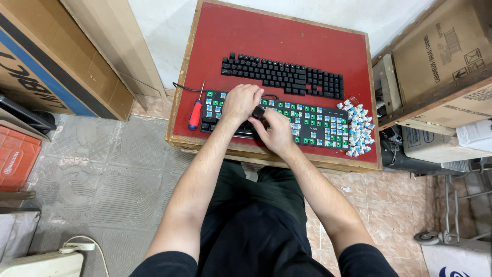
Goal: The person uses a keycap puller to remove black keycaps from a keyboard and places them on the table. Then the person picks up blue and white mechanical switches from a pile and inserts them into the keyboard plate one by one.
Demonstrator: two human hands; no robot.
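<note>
On a red-topped wooden table (266, 36) lies a stripped keyboard board (318, 125) with blue and green switches showing. My left hand (240, 101) rests curled on its left half. My right hand (277, 131) sits just beside it, pinching a small dark tool or keycap (258, 112) between both hands over the board. A complete black keyboard (282, 76) lies farther back, untouched.
A red-and-blue screwdriver (195, 114) lies left of the board. Several loose blue switches (359, 128) are piled at the right edge. Cardboard boxes (441, 56) stand to the right and left (51, 56). A black cable (187, 88) runs off the board. Tiled floor lies below.
</note>
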